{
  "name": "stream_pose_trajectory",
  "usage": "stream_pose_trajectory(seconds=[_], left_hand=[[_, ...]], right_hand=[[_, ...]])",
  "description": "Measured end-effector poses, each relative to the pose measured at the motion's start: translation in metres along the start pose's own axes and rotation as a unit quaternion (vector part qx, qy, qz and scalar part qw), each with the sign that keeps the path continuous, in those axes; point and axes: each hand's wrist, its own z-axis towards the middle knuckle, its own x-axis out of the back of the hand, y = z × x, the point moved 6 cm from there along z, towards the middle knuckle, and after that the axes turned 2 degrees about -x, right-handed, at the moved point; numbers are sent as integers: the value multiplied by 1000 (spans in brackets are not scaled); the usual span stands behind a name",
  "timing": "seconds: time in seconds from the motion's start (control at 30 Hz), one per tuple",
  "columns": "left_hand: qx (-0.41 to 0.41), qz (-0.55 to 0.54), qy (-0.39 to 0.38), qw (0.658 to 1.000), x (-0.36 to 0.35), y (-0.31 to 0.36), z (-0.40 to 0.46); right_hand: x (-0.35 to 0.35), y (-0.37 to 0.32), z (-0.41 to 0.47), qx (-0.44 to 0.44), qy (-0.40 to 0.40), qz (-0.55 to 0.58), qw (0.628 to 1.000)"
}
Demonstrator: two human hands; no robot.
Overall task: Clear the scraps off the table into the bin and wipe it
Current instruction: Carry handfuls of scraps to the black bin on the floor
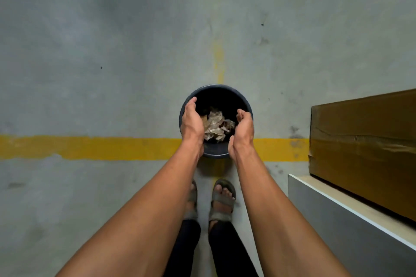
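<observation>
Over round dark bin (pixel 216 150) on concrete floor: both hands cupped apart, left hand (pixel 191 120) and right hand (pixel 242 129) open-fingered, gripping nothing. Crumpled paper and brown scraps (pixel 215 127) between palms, inside bin mouth. Step judged: dumping. Next: back to table (pixel 337 211) at right, wipe.
</observation>
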Motion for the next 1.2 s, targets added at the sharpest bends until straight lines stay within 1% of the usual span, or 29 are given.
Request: stream_pose_trajectory(seconds=[0.1,0.17,0.2,0.37,0.5,0.7,0.8,0.87,1.0,1.13,1.2], left_hand=[[-39,52,-2,998,11,66,-92],[-59,74,-14,995,16,98,-145],[-70,83,-17,994,18,113,-172],[-115,138,-59,982,25,166,-296],[-142,178,-108,968,28,184,-389],[-170,236,-201,935,15,180,-516],[-203,294,-262,897,-3,167,-581],[-221,327,-303,867,-18,152,-616],[-248,393,-373,803,-53,104,-669],[-267,427,-430,749,-84,54,-742],[-274,439,-450,728,-98,23,-776]], right_hand=[[11,-23,-51,43,-19,-55,997],[18,-43,-92,72,-31,-72,994],[22,-53,-116,73,-38,-79,993],[59,-115,-246,117,-50,-42,991],[108,-150,-343,140,-34,-29,989],[208,-171,-441,180,7,9,984],[268,-172,-475,207,43,34,977],[311,-167,-495,223,81,51,970],[401,-150,-526,243,148,90,954],[494,-123,-552,253,204,148,934],[541,-105,-561,253,234,165,924]])
